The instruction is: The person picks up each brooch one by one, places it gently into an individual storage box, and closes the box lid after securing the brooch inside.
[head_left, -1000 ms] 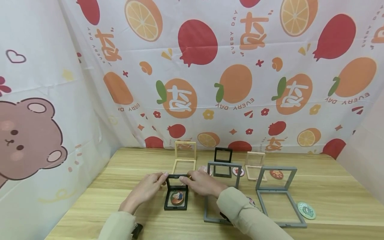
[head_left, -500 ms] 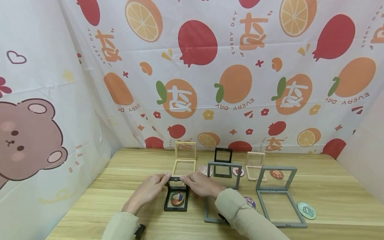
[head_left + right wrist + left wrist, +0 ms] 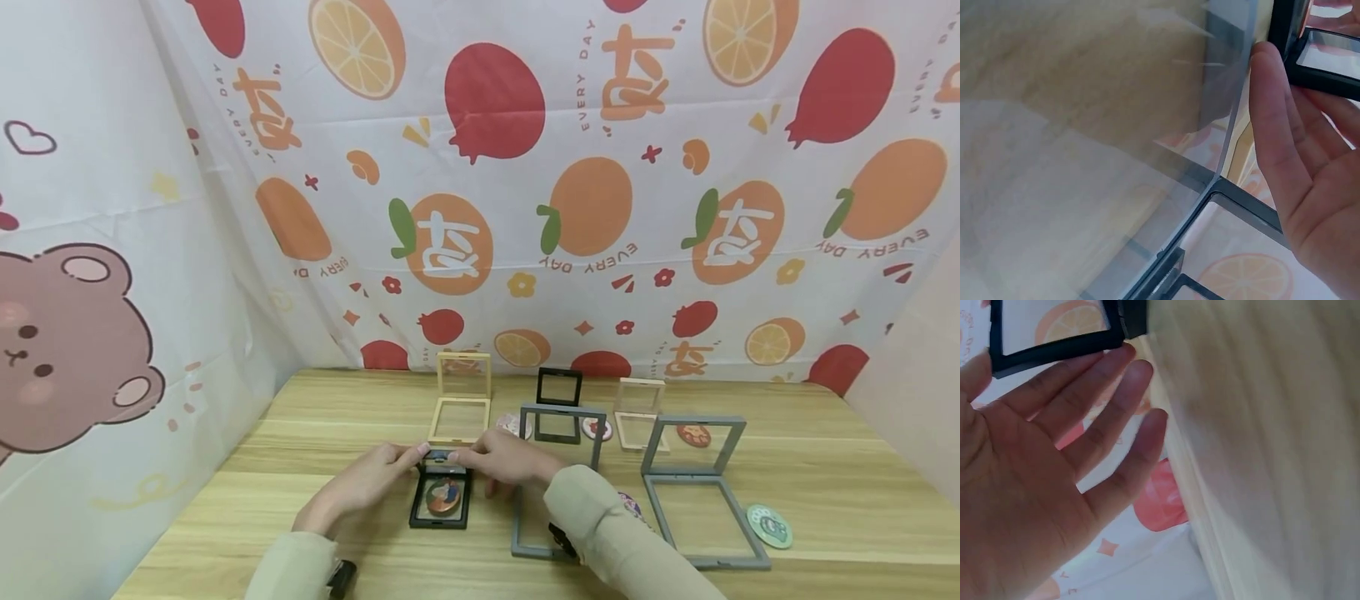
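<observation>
A small black hinged display frame [image 3: 438,524] lies on the table, its lid partly raised. Inside its lower half sits a round picture badge [image 3: 443,497]. My left hand [image 3: 363,483] pinches the lid's upper left corner, thumb at the top edge. On the opposite corner my right hand [image 3: 510,460] holds the lid, its thumb also along the top. In the left wrist view, the fingers reach along the black frame's edge [image 3: 1060,353]. The right wrist view has long, fairly straight fingers beside the black frame's edge [image 3: 1322,81].
Close to the right forearm stands an opened grey frame [image 3: 562,410], with another grey frame [image 3: 686,477] farther right. Behind are a yellow frame [image 3: 461,401], a black frame [image 3: 558,372] and a cream frame [image 3: 642,382]. Several badges lie among them, including a green badge [image 3: 769,526].
The black frame's lid has tilted down toward the badge, and both hands have come slightly lower with it. The other frames stay where they were.
</observation>
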Tool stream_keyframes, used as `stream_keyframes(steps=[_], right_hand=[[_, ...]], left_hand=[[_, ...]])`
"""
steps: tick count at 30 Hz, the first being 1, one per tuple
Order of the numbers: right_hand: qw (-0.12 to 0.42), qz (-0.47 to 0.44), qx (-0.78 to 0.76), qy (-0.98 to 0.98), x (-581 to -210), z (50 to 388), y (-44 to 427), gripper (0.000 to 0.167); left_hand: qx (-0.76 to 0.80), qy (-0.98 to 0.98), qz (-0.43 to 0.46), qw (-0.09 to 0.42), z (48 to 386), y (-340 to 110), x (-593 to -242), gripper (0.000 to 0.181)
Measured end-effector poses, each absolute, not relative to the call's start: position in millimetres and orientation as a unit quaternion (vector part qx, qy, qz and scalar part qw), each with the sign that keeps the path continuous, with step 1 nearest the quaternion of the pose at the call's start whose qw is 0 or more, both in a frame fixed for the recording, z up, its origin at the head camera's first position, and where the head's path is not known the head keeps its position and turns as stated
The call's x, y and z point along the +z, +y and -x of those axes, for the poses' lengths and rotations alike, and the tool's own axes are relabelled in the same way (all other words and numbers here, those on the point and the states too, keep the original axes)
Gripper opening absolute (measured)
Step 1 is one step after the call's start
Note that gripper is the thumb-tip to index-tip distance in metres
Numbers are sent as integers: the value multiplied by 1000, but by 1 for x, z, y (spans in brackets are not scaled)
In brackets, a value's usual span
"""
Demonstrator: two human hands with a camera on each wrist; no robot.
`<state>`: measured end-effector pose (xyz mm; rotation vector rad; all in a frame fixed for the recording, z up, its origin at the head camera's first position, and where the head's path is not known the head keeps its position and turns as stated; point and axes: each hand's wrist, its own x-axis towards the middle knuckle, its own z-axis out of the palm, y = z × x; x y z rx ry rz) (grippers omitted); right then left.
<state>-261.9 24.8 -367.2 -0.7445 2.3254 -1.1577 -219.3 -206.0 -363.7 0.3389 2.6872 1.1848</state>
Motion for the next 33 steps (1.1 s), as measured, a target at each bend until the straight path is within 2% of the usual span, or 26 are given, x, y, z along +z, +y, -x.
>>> stream_keyframes(steps=[14,20,26,33], right_hand=[[249,275,-420,828,-367,263,29,39],[259,281,-396,835,-365,265,26,43],[270,283,-384,836,-363,268,26,42],[282,283,-389,830,-364,266,28,38]], left_hand=[[390,897,-165,122,223,-217,-361,43],[391,899,-152,129,221,-221,-361,42],[382,899,-175,125,221,-221,-361,39],[389,891,-189,135,219,-221,-363,46]])
